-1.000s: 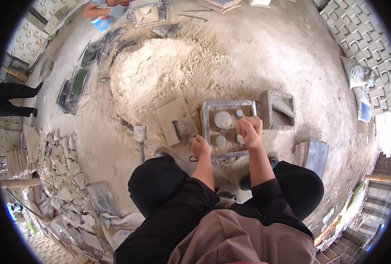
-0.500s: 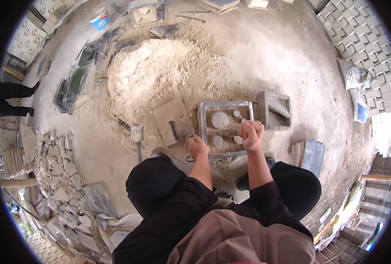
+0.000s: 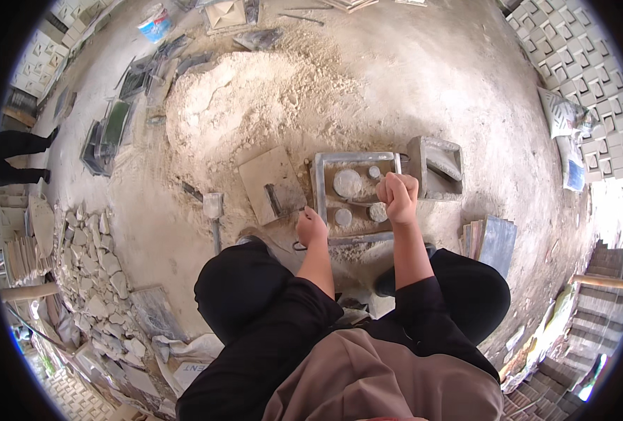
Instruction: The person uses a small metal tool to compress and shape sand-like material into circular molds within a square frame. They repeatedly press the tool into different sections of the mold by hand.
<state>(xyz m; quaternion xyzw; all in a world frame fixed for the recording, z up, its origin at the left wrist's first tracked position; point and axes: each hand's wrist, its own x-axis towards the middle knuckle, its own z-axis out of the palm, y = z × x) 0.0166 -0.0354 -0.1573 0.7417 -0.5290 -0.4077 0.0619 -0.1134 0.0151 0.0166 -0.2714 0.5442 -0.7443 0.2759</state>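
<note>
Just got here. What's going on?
A person sits low over a metal frame with round pieces inside it. The right hand is clenched over the frame's right side; the left hand is curled by its left side. Whether either holds something is unclear. A pale heap of powdery material lies beyond, and a grey open box sits right of the frame.

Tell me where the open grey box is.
In the head view, the open grey box is right of centre, just right of the metal frame and the right hand.
</note>
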